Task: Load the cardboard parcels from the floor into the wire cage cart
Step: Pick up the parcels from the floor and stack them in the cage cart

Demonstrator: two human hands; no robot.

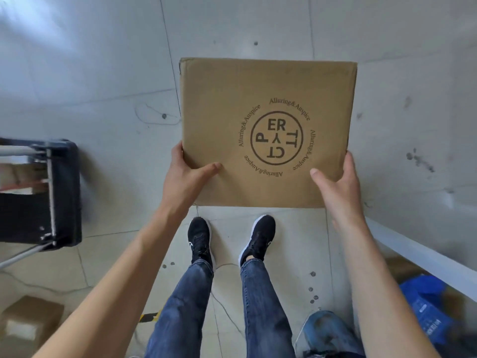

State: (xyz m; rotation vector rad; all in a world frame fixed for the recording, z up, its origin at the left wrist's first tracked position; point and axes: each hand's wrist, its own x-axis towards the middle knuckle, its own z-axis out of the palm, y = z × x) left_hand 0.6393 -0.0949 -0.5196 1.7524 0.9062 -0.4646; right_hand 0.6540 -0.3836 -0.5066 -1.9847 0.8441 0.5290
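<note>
A flat brown cardboard parcel (268, 130) is held off the floor, broad face up, printed with a round black logo and ringed lettering. Another parcel (31, 321) lies on the floor at lower left. The cart (51, 192), blurred, stands at left.
</note>
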